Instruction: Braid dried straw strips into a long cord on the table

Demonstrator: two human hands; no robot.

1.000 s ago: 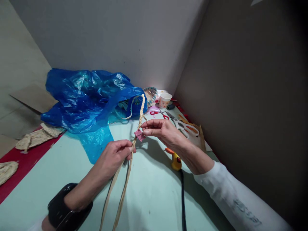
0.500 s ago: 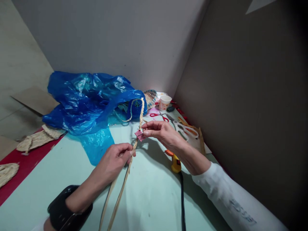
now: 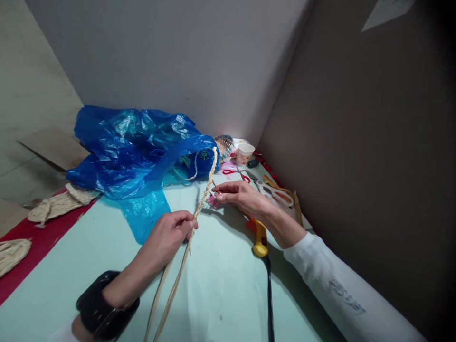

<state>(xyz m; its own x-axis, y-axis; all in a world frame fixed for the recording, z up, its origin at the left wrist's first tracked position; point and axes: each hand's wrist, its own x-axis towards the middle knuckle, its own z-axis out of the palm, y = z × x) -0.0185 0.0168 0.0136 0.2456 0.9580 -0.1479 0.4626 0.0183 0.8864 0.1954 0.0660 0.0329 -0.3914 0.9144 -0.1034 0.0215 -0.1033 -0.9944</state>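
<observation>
My left hand (image 3: 176, 231) pinches a pale straw braid (image 3: 207, 186) near its lower end. Above the fingers the plaited part rises and bends over at its top; below them loose flat strands (image 3: 180, 273) trail to the front edge of the view. My right hand (image 3: 242, 197) is closed, thumb against fingers, on a small pink clip (image 3: 213, 202) that looks like a binder clip. It is just right of the braid and seems apart from it. The clip's far parts are partly hidden by the fingers.
A crumpled blue plastic bag (image 3: 142, 147) lies behind. At the back right are a small basket (image 3: 224, 145), a paper cup (image 3: 245, 154), red scissors (image 3: 237, 174) and white-handled scissors (image 3: 274, 194). A yellow glue gun (image 3: 261, 240) with a black cable lies under my right forearm. Woven straw pieces (image 3: 60, 206) lie left.
The pink clip was on the braid and has come off to the right in my right hand. My left hand keeps its pinch, and the braid leans slightly more to the right.
</observation>
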